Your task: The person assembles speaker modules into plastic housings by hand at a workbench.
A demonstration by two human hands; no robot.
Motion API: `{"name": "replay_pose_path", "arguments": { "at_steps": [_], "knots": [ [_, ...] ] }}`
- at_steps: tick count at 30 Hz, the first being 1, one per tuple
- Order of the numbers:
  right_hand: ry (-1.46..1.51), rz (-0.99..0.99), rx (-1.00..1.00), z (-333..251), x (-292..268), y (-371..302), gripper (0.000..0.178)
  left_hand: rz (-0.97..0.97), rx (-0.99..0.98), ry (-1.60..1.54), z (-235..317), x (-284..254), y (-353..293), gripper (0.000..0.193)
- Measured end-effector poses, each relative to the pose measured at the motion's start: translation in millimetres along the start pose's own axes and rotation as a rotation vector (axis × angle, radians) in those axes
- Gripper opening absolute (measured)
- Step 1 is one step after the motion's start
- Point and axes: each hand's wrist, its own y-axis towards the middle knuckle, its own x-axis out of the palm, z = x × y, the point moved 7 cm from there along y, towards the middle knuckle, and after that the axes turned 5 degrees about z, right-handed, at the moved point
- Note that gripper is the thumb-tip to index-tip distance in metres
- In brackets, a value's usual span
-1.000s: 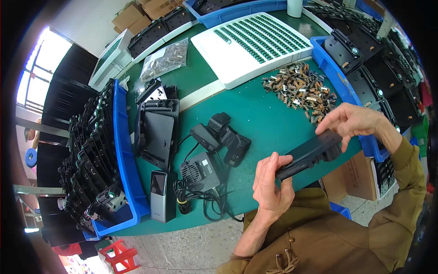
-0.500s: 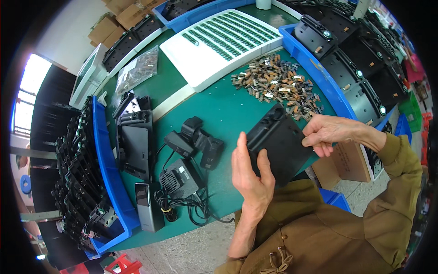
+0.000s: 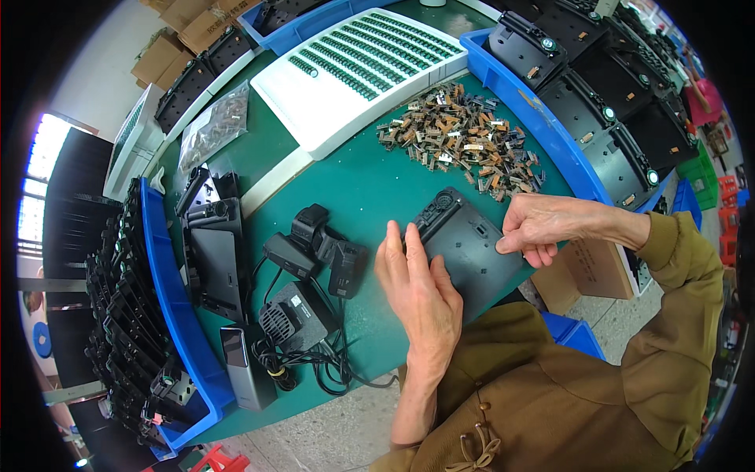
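Black plastic housing [image 3: 476, 256]: was between 2 hands, broad face up, over the near right part of the green worktop [image 3: 370, 185]; whether it rested on that surface could not be told. A round dark fitting showed at its upper corner, a small slot and several holes in its face.
Left hand [image 3: 418, 297]: held the housing at its left edge, fingers straight along the edge, thumb over the face.
Right hand [image 3: 543, 226]: was curled closed at the opposite edge, thumb and forefinger pinched together; whether a small part sat between them was hidden.
Heap of small parts [image 3: 464, 141]: lay just beyond the housing, orange-brown, black and white pieces mixed.
White tray [image 3: 295, 118]: stood left of the heap and farther back, bearing rows of green coil-like pieces [image 3: 358, 71].
Right blue bin [image 3: 543, 118]: ran along the heap's right side, full of black plates [image 3: 582, 106] with round fittings.
Left blue bin [image 3: 173, 291]: held a leaning row of black frames [image 3: 118, 322].
Clear plastic bag [image 3: 216, 126]: lay left of the tray, small pieces inside.
Vented black adapter [image 3: 299, 315]: sat left of the left hand, near tangled black cables [image 3: 326, 366].
Grey-and-black box [image 3: 245, 377]: stood upright between adapter and left bin.
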Motion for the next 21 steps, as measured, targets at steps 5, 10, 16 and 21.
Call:
{"name": "replay_pose_path", "arguments": {
  "at_steps": [5, 10, 16, 21],
  "knots": [
    [-0.268, 0.097, -0.102, -19.3, 0.6, 3.7, 0.042, -0.019, 0.024, 0.03, 5.7, 2.8, 3.7, 0.048],
    [-0.548, 0.276, -0.414, -65.5, -25.1, 5.9, 0.034, -0.055, 0.025, 0.047, 5.9, 0.6, 4.1, 0.051],
    [-0.434, 0.679, -0.859, -173.7, -89.0, 36.2, 0.019, -0.06, 0.001, 0.042, 2.7, 1.3, 1.4, 0.051],
    [-0.406, 1.038, -0.997, -219.7, -139.1, 120.4, 0.02, -0.07, -0.008, 0.037, 4.6, 2.8, 1.7, 0.052]
  ]
}}
